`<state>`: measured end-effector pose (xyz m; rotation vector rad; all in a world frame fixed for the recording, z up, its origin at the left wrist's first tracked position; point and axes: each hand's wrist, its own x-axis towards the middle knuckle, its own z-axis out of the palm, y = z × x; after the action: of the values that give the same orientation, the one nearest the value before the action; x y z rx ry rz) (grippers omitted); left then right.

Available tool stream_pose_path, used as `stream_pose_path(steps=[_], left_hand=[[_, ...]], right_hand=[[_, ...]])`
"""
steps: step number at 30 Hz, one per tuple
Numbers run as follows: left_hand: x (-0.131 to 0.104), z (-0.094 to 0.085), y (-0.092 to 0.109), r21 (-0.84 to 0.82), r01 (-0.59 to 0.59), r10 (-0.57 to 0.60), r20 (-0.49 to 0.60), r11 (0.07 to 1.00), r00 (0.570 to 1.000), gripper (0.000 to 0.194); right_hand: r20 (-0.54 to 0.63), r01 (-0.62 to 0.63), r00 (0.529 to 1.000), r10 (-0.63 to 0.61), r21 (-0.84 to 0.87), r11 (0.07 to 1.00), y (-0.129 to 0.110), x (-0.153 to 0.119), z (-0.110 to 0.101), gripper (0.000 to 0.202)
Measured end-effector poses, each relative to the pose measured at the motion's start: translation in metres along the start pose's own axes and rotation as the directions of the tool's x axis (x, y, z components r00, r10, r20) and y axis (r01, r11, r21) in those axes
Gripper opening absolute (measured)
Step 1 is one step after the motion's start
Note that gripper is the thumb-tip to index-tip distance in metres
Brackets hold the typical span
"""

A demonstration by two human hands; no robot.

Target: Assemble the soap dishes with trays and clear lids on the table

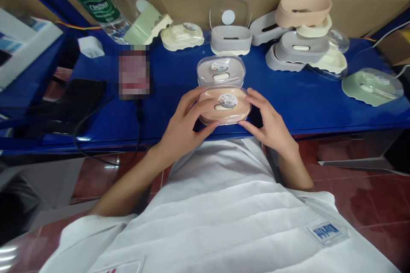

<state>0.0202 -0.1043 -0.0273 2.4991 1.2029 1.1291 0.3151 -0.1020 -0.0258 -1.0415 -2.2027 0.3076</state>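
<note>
A peach soap dish point(209, 111) with a clear lid and a round sticker lies near the front edge of the blue table. My left hand point(188, 119) grips its left end, thumb at the front and fingers over the top. At its right end my right hand point(269, 119) holds it between thumb and fingers. Directly behind it stands a grey soap dish point(237, 70) under a clear lid. Farther back is an open grey soap dish point(230, 40), with a clear lid point(238, 10) propped upright behind it.
Stacked soap dishes point(303, 8) in peach, grey and cream stand at the back right. A green lidded dish point(361, 89) lies far right. Left are a green dish point(141, 30), a cream dish point(182, 37), a water bottle point(96, 4) and a cable point(77, 136).
</note>
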Motion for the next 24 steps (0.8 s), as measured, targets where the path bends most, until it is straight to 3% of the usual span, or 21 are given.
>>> stream_pose_path(steps=[5,13,18,24], left_hand=[[-0.002,-0.004,-0.004,-0.003,-0.010,0.011,0.018,1.000,1.000,0.046],[-0.006,0.001,-0.005,-0.044,-0.071,0.073,0.042,0.996,0.996,0.060],[-0.009,0.006,-0.004,0.005,-0.044,0.043,0.121,0.999,0.992,0.075],[-0.008,0.008,-0.004,0.075,-0.048,0.033,0.194,0.996,0.980,0.060]], right_hand=[[0.051,0.034,0.998,-0.033,-0.021,0.999,0.001,0.000,-0.002,0.067],[0.035,0.044,0.998,-0.043,-0.041,0.998,0.003,-0.004,-0.002,0.074],[0.015,-0.097,0.995,0.099,-0.117,0.988,0.014,-0.029,-0.033,0.063],[-0.235,-0.296,0.943,0.238,-0.257,0.920,0.057,-0.072,-0.079,0.065]])
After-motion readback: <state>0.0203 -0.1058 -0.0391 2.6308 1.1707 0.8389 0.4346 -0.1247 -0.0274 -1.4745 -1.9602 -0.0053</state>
